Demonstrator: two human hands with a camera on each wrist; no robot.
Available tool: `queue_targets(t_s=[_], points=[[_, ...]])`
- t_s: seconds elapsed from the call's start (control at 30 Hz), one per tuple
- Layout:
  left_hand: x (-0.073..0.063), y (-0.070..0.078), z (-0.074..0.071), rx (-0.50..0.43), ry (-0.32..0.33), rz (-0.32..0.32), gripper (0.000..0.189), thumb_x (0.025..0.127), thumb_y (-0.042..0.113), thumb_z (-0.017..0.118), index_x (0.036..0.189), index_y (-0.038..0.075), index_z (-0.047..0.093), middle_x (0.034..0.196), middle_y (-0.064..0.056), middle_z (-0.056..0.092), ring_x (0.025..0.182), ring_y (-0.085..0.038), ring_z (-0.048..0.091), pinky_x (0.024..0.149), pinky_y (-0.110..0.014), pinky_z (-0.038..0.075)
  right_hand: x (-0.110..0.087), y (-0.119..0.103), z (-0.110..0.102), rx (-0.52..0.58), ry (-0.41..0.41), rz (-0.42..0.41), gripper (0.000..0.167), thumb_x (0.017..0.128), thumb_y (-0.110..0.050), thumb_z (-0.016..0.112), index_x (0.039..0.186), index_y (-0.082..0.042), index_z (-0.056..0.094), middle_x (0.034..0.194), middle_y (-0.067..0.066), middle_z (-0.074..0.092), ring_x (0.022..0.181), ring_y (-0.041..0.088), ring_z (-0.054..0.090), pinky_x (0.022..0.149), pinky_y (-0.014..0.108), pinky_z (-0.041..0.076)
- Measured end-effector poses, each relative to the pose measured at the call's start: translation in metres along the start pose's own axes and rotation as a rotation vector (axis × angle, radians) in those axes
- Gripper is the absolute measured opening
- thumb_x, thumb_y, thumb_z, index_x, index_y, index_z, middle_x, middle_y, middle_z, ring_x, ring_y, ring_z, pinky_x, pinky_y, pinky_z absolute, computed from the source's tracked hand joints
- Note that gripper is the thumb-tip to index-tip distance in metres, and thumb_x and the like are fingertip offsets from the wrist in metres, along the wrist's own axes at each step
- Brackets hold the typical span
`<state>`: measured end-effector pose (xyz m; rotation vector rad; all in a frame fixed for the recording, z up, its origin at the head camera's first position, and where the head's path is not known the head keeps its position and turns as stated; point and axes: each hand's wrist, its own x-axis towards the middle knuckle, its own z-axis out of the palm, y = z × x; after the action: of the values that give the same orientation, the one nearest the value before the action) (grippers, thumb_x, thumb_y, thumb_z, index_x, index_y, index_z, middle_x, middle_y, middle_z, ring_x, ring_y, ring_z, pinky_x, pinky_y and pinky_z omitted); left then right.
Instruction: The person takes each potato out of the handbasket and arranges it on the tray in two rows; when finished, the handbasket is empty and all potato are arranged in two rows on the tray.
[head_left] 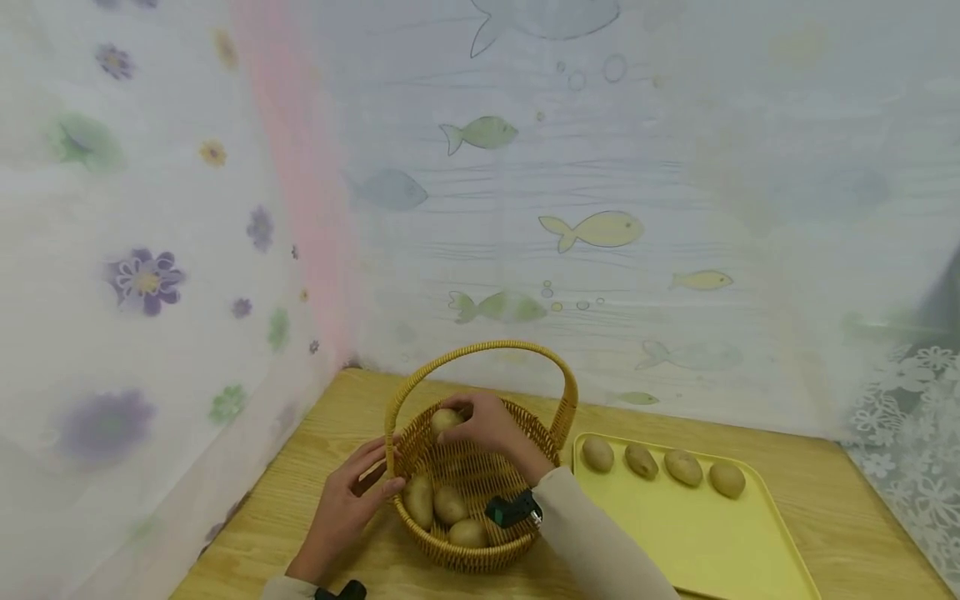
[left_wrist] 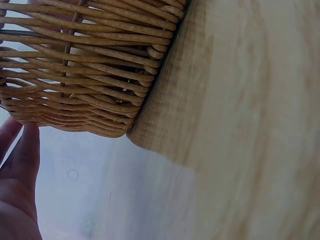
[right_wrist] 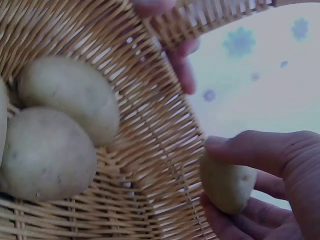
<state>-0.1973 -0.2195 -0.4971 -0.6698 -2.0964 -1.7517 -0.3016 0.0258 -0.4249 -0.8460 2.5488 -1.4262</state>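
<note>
A yellow-brown wicker basket (head_left: 442, 552) with a tall arched handle (head_left: 480, 348) stands on the wooden table. My left hand (head_left: 347, 500) holds its left side by the handle's foot, thumb at the rim and fingers along the outer wall. Just inside the far left rim, my right hand (head_left: 483, 427) pinches a potato (head_left: 445, 423) between thumb and fingers. The right wrist view shows this potato (right_wrist: 227, 185) close against the woven wall. Lower in the basket lie a long potato (head_left: 418, 502) and two rounder potatoes (head_left: 450, 506), near the front left.
Right of the basket lies a yellow tray (head_left: 720, 546) with several potatoes (head_left: 683, 468) in a row along its far edge. Wall sheets printed with flowers and fish border the table (head_left: 832, 508) on the left and behind. White floral lace (head_left: 911, 450) hangs at the right.
</note>
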Motion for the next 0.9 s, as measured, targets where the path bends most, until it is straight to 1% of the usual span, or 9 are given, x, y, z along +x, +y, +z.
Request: queue_targets(t_s=[0.1, 0.27, 0.37, 0.47, 0.57, 0.67, 0.77, 0.9], points=[[0.000, 0.000, -0.001, 0.014, -0.002, 0.018, 0.046, 0.097, -0.002, 0.073, 0.140, -0.008, 0.060, 0.150, -0.025, 0.050, 0.142, -0.029, 0.045, 0.109, -0.027, 0.047, -0.002, -0.003, -0.003, 0.038, 0.030, 0.015, 0.049, 0.084, -0.017, 0.090, 0.128, -0.006, 0.072, 0.109, 0.001, 0.071, 0.097, 0.021, 0.067, 0.077, 0.034, 0.059], [-0.001, -0.001, -0.001, 0.025, -0.015, 0.028, 0.049, 0.097, -0.003, 0.072, 0.144, -0.007, 0.058, 0.148, -0.025, 0.053, 0.140, -0.027, 0.049, 0.111, -0.028, 0.045, -0.005, -0.006, -0.006, 0.068, 0.041, 0.021, 0.043, 0.084, -0.015, 0.090, 0.123, -0.007, 0.073, 0.105, 0.000, 0.072, 0.094, 0.018, 0.067, 0.074, 0.033, 0.060], [-0.001, -0.002, 0.000, 0.035, -0.009, 0.018, 0.052, 0.097, -0.003, 0.073, 0.146, -0.006, 0.056, 0.146, -0.024, 0.055, 0.138, -0.023, 0.051, 0.109, -0.028, 0.046, -0.007, -0.007, -0.008, 0.075, 0.035, 0.014, 0.041, 0.084, -0.014, 0.090, 0.122, -0.008, 0.074, 0.104, 0.000, 0.072, 0.092, 0.017, 0.068, 0.074, 0.032, 0.060], [-0.001, -0.002, 0.001, 0.034, 0.013, -0.003, 0.052, 0.095, -0.003, 0.074, 0.145, -0.006, 0.057, 0.145, -0.023, 0.057, 0.136, -0.020, 0.052, 0.106, -0.029, 0.048, -0.010, -0.009, -0.010, 0.078, 0.039, 0.005, 0.042, 0.084, -0.013, 0.090, 0.122, -0.006, 0.073, 0.106, 0.001, 0.072, 0.094, 0.019, 0.068, 0.075, 0.033, 0.060], [-0.001, -0.001, 0.001, 0.028, 0.029, -0.012, 0.051, 0.095, -0.003, 0.075, 0.143, -0.006, 0.059, 0.143, -0.022, 0.058, 0.135, -0.023, 0.053, 0.106, -0.031, 0.049, -0.012, -0.009, -0.012, 0.087, 0.040, 0.000, 0.043, 0.085, -0.014, 0.089, 0.124, -0.007, 0.073, 0.109, 0.000, 0.072, 0.098, 0.020, 0.068, 0.077, 0.032, 0.060], [-0.001, 0.000, 0.001, 0.034, 0.031, -0.011, 0.050, 0.095, -0.003, 0.074, 0.143, -0.006, 0.059, 0.142, -0.023, 0.059, 0.134, -0.025, 0.053, 0.106, -0.031, 0.049, -0.015, -0.010, -0.015, 0.103, 0.039, -0.009, 0.042, 0.085, -0.015, 0.089, 0.124, -0.009, 0.072, 0.111, 0.000, 0.072, 0.100, 0.021, 0.068, 0.078, 0.033, 0.060], [-0.001, 0.000, 0.001, 0.047, 0.038, -0.022, 0.049, 0.096, -0.001, 0.075, 0.142, -0.005, 0.060, 0.140, -0.021, 0.061, 0.132, -0.022, 0.055, 0.106, -0.028, 0.049, -0.018, -0.012, -0.018, 0.107, 0.040, -0.015, 0.042, 0.086, -0.017, 0.088, 0.124, -0.010, 0.072, 0.111, 0.000, 0.072, 0.102, 0.022, 0.069, 0.079, 0.035, 0.060], [-0.002, -0.001, 0.002, 0.066, 0.045, -0.031, 0.048, 0.096, 0.000, 0.075, 0.142, -0.004, 0.061, 0.137, -0.018, 0.064, 0.129, -0.017, 0.057, 0.104, -0.024, 0.048, -0.023, -0.013, -0.021, 0.086, 0.044, -0.012, 0.043, 0.087, -0.022, 0.088, 0.126, -0.010, 0.072, 0.113, 0.000, 0.072, 0.103, 0.021, 0.068, 0.080, 0.035, 0.060]])
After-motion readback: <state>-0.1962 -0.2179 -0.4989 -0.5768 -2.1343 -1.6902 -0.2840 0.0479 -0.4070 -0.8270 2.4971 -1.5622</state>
